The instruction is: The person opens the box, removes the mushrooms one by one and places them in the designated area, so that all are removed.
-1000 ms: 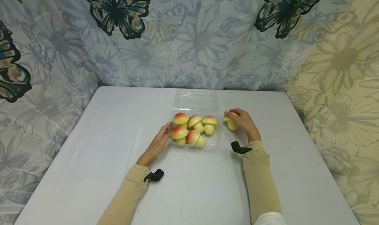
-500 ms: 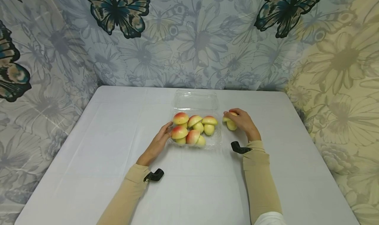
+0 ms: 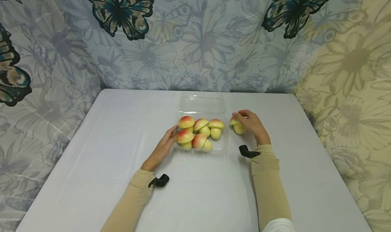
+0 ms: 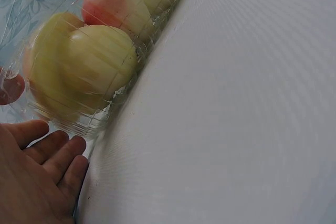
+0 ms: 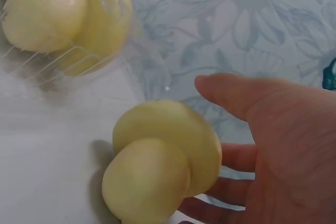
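Several mushroom-shaped pieces [image 3: 215, 125], pale yellow with red-blushed caps, lie in a clear plastic clamshell container [image 3: 222, 145] whose lid [image 3: 201, 104] is folded back. My left hand [image 3: 163, 145] is at the container's left side, fingers extended right at its ribbed wall in the left wrist view. Right of the container, one more mushroom-shaped piece [image 3: 238, 127] stands on the table. My right hand [image 3: 252, 125] is around its far right side. In the right wrist view the thumb [image 5: 223, 88] stands apart from that piece [image 5: 163, 156], with the other fingers partly hidden behind it.
A white-covered table [image 3: 195, 198] extends around the container on all sides. Behind it rises a floral wall [image 3: 207, 55] with butterfly decorations [image 3: 119, 11]. A black wrist mount [image 3: 160, 180] sits on each forearm.
My right hand's thumb and fingers have loosened and shifted slightly up from the single mushroom-shaped piece, which stays in place. The left hand and container have not moved.
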Available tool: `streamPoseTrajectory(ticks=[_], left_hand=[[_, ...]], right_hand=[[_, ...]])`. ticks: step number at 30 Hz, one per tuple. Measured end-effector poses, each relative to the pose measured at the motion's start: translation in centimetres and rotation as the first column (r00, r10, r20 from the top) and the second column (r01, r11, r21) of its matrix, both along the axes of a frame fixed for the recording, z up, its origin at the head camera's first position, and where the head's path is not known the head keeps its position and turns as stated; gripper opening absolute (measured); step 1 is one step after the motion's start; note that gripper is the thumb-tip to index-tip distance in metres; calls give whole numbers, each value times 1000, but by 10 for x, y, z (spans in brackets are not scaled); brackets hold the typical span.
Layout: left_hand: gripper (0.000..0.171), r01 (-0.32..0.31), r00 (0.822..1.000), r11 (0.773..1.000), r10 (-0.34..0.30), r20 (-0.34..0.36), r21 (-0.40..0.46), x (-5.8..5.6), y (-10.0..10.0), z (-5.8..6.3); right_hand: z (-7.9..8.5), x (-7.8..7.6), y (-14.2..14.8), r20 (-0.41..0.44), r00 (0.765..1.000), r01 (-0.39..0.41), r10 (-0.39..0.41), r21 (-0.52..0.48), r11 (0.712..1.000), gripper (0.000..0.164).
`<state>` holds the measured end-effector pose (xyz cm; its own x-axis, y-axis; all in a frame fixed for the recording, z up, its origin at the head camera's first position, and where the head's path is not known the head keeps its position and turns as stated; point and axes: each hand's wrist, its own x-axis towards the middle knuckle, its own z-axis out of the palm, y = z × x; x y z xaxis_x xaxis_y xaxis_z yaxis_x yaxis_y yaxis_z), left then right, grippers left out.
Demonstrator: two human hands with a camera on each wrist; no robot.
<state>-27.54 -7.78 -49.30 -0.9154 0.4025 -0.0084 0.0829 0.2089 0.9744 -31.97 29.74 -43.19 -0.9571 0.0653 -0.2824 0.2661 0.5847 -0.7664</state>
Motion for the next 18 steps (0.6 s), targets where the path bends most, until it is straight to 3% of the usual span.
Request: streamPoseTrajectory(ticks=[8, 18], left_hand=[[55, -12, 1000, 1000, 12, 9, -2, -1, -1, 2], [56, 5, 1000, 1000, -6, 20, 13, -1, 0, 2]], right_hand=[[24, -1, -3, -145, 989, -12, 9, -22, 1000, 85], [59, 8, -21, -262, 962, -71, 78, 37, 997, 74]])
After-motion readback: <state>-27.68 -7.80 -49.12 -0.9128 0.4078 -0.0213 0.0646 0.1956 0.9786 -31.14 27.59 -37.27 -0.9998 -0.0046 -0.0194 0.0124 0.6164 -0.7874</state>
